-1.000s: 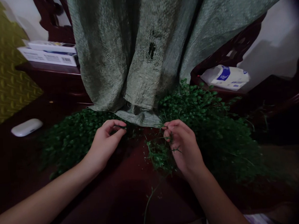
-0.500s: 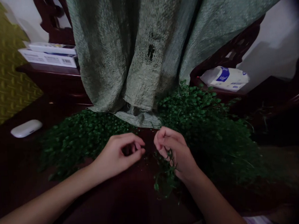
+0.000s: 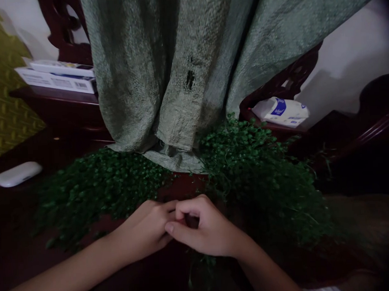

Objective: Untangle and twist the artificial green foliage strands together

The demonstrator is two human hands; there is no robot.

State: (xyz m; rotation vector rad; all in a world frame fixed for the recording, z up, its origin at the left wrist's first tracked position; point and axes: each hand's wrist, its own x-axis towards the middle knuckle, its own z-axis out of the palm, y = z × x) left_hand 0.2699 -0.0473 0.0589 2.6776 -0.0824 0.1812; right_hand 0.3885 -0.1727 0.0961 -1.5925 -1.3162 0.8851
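My left hand point(image 3: 148, 228) and my right hand point(image 3: 207, 227) meet at the fingertips, low over the table. The right thumb and forefinger are pinched against the left fingers. From beneath my right hand hang thin leafy green sprigs point(image 3: 205, 262), apparently held by its lower fingers. My left hand is closed, its fingertips hidden behind the right ones, so what it grips does not show. A heap of small-leaved greens point(image 3: 108, 176) spreads beyond my left hand. A larger, stemmier pile of greens point(image 3: 261, 176) lies past my right hand.
A grey-green woven sack point(image 3: 179, 107) drapes down between the two heaps onto the dark red wooden table point(image 3: 180, 185). At the left lie a white oval case point(image 3: 18, 174) and flat white boxes point(image 3: 56, 79). A tissue pack point(image 3: 282, 112) rests at the right.
My hands have come together from being apart, and both are lower in view. The right hand has turned and moved left, its sprigs now mostly beneath it. The view has shifted slightly.
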